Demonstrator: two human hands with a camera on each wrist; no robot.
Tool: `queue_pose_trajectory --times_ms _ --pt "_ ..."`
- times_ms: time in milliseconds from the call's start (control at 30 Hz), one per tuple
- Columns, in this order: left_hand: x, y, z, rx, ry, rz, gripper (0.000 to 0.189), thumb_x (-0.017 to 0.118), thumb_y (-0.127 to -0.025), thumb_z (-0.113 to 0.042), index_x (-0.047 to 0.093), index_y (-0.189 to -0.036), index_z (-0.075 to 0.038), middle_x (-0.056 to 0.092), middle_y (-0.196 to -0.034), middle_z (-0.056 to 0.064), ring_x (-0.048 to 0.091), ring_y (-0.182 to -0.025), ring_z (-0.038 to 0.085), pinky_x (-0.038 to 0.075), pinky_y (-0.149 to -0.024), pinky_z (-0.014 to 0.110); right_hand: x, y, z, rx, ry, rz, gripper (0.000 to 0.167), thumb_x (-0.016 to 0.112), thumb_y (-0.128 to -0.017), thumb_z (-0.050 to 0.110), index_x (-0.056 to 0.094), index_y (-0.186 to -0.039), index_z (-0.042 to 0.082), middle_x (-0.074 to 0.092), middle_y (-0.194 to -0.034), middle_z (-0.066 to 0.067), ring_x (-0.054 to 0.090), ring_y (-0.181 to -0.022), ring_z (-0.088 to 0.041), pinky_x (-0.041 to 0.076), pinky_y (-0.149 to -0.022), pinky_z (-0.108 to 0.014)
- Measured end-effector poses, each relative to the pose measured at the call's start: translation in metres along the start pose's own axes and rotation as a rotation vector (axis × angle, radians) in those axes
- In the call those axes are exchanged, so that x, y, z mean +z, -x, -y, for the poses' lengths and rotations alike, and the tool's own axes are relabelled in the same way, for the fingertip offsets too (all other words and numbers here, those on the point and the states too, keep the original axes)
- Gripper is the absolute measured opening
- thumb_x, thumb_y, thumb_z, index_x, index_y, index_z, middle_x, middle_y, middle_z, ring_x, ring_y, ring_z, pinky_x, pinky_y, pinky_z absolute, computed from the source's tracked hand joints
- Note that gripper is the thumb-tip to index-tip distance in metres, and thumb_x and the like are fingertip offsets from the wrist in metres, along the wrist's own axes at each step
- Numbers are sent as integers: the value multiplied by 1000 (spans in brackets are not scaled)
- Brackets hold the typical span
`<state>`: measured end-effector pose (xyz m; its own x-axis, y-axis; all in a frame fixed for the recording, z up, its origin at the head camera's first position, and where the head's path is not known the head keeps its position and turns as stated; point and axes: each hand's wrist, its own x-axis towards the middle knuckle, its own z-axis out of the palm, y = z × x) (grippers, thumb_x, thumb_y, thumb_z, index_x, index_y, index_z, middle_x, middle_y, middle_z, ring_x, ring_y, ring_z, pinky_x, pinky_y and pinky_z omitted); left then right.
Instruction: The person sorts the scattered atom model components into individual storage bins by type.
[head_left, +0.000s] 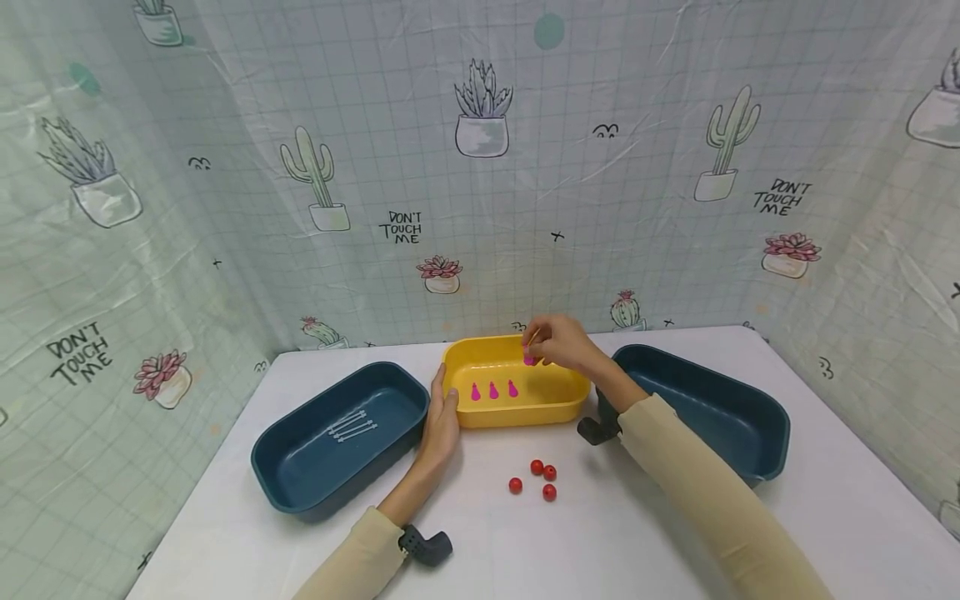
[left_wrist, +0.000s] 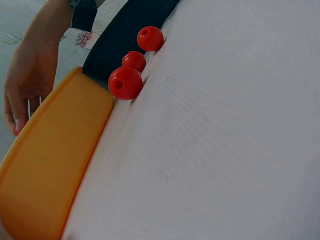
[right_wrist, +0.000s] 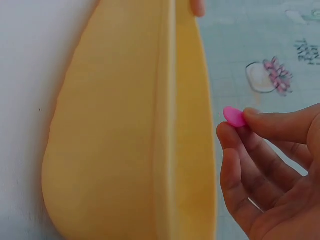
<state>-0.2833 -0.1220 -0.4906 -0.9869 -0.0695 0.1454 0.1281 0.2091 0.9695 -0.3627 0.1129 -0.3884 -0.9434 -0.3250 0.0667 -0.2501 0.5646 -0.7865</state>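
Note:
My right hand (head_left: 558, 340) pinches a small pink piece (right_wrist: 234, 116) between thumb and fingertips, over the back right part of the yellow tray (head_left: 525, 414). Its rounded end shows beyond the fingertips in the right wrist view. Inside this tray, three pink pear-shaped pieces (head_left: 493, 390) lie in a row towards the left. At the tray's left end my left hand (head_left: 441, 425) holds the wall, thumb at the rim and fingers along the outside. Several red beads (head_left: 550, 492) with holes lie on the white table in front of the tray.
A dark blue tray (head_left: 300, 496) stands at the left, with several thin white sticks (head_left: 351, 426) in it. Another dark blue tray (head_left: 776, 450) stands at the right, partly behind my right forearm. A patterned cloth (head_left: 555, 183) hangs behind the table (head_left: 480, 550).

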Motion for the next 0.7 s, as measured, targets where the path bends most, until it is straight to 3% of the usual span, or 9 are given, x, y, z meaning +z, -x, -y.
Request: queue_pose_trajectory --times_ms 267,700 --pt "0 1 -1 -5 1 1 57 30 -112 -26 14 -167 -23 15 -175 2 14 -162 27 9 -131 52 7 -13 -13 72 20 13 11 72 -92 5 74 -102 -1 73 -95 -16 75 -86 -35 64 -76 -36" --pt "1 0 -1 -1 12 0 58 30 -112 -25 14 -167 -22 15 -175 3 14 -162 27 8 -132 51 20 -20 -31 154 85 116 8 72 -92 3 76 -97 -1 73 -84 -11 71 -68 -24 57 -64 -22"
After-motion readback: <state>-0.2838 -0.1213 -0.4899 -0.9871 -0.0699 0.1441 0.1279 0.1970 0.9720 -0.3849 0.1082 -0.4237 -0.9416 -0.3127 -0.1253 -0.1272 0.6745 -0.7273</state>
